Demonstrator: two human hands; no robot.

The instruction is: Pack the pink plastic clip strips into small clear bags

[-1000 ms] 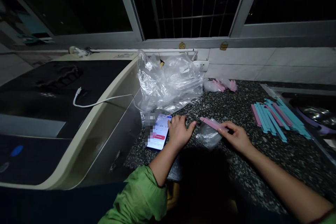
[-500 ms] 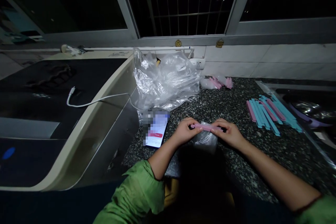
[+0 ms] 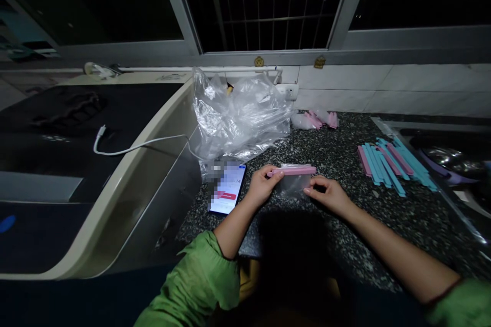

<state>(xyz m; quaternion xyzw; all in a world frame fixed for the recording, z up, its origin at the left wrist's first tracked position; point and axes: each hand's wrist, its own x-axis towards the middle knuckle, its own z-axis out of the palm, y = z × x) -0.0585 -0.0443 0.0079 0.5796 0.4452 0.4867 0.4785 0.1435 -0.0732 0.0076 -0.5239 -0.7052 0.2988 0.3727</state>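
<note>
My left hand [image 3: 262,184] pinches the left end of a pink bag sealing clip [image 3: 295,170]. That clip lies across the top of a small clear plastic bag [image 3: 294,186], whose film shows above and below it. At the bag's lower right side is my right hand [image 3: 329,194], thumb and fingers closed on its edge; the exact contact is hard to make out. Several blue sealing clips [image 3: 378,163] and a few pink ones lie in a loose pile on the right.
A lit phone [image 3: 229,189] lies left of my hands on the speckled counter [image 3: 337,148]. Behind it is a heap of clear plastic bags [image 3: 245,112]. Small bags with pink clips [image 3: 314,119] rest near the wall. A washing machine [image 3: 126,173] with a white cable [image 3: 146,147] stands left.
My right hand has let go of the pink clip's right end and moved down to the bag's side. The clip and bag are slightly higher and further left.
</note>
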